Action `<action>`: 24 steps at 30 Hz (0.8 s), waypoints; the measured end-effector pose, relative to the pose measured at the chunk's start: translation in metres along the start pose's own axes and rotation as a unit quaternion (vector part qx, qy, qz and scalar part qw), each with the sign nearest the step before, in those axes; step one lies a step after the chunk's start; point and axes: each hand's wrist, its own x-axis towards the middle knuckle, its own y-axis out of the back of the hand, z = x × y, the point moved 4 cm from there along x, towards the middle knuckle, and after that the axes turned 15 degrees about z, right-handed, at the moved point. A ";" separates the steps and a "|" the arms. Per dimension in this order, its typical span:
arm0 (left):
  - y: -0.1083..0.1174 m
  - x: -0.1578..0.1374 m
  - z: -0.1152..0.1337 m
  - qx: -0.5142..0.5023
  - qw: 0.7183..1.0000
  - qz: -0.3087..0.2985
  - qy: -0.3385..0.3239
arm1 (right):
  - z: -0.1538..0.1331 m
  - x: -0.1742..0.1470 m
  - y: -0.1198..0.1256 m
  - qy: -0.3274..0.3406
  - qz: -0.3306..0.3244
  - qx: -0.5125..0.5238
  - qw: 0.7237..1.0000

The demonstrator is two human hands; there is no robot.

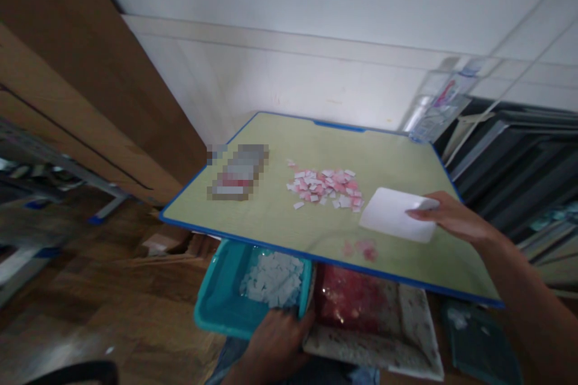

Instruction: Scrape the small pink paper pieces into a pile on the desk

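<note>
My right hand [454, 216], at the right side of a pale green table [271, 216] with a blue edge, pinches a blank white card [397, 215] by its right end, thumb on top. The card slants over the tabletop; I cannot tell whether its left edge touches. Just left of it, near the table's middle, lies a loose heap of small pink and white pieces [323, 186], and nearer me are faint reddish smudges [363, 248]. My left hand [280, 337] is low in front of me, knuckles up, at the near right corner of a teal basin [219, 295] holding white pieces [273, 280]; its fingers are partly hidden, so I cannot tell whether they grip. Beside the basin, a stained whitish tray [361, 349] contains something wet and red [347, 298]. A clear bottle [445, 105] stands at the table's far right corner.
</note>
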 end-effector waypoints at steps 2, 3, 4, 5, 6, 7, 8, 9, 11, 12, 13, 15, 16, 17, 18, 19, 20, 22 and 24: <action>-0.001 0.000 0.000 0.001 1.000 0.001 -0.003 | -0.003 0.005 -0.014 -0.029 -0.050 0.041 0.997; -0.002 0.000 0.000 0.001 1.000 0.002 -0.005 | -0.006 0.007 -0.021 -0.036 -0.069 0.057 0.995; -0.002 -0.001 -0.001 0.002 1.000 0.002 -0.006 | -0.010 0.008 -0.028 -0.032 -0.081 0.063 0.994; -0.003 -0.001 -0.001 0.003 1.000 0.001 -0.006 | -0.014 0.010 -0.035 -0.025 -0.093 0.062 0.993; -0.003 -0.001 -0.001 0.004 1.000 0.000 -0.006 | -0.018 0.011 -0.041 -0.015 -0.103 0.057 0.993; -0.003 -0.001 -0.001 0.004 1.000 -0.002 -0.006 | -0.022 0.013 -0.046 -0.004 -0.109 0.050 0.993; -0.003 -0.001 -0.001 0.004 1.000 -0.004 -0.006 | -0.025 0.014 -0.050 0.007 -0.113 0.043 0.993; -0.003 0.000 0.000 0.003 1.000 -0.005 -0.007 | -0.027 0.015 -0.052 0.015 -0.115 0.037 0.993; -0.002 0.000 0.000 0.003 1.000 -0.006 -0.005 | -0.029 0.016 -0.055 0.029 -0.120 0.030 0.992; -0.002 0.000 0.000 0.003 1.000 -0.006 -0.002 | -0.030 0.015 -0.055 0.034 -0.123 0.028 0.991; -0.002 0.000 0.000 0.002 1.000 -0.006 0.002 | -0.030 0.014 -0.055 0.039 -0.124 0.026 0.991; -0.001 0.000 0.000 0.000 1.000 -0.006 0.004 | -0.030 0.010 -0.054 0.045 -0.122 0.018 0.991; -0.001 0.000 0.000 -0.002 1.000 -0.005 0.003 | -0.030 0.008 -0.054 0.046 -0.119 0.014 0.992; -0.001 0.000 0.000 -0.003 1.000 -0.005 0.002 | -0.030 0.006 -0.054 0.047 -0.117 0.010 0.992; -0.001 0.000 0.000 -0.004 1.000 -0.006 0.001 | -0.030 0.004 -0.054 0.047 -0.118 0.006 0.992; -0.001 0.000 0.000 -0.004 1.000 -0.007 0.001 | -0.030 0.002 -0.055 0.046 -0.119 0.005 0.992; -0.002 0.000 0.000 -0.004 1.000 -0.008 0.001 | -0.030 0.000 -0.056 0.045 -0.122 0.006 0.992; -0.002 0.000 0.000 -0.003 1.000 -0.006 0.002 | -0.030 -0.004 -0.059 0.039 -0.130 0.011 0.991; -0.001 0.000 0.000 -0.002 1.000 0.001 0.002 | -0.031 -0.008 -0.062 0.031 -0.139 0.016 0.990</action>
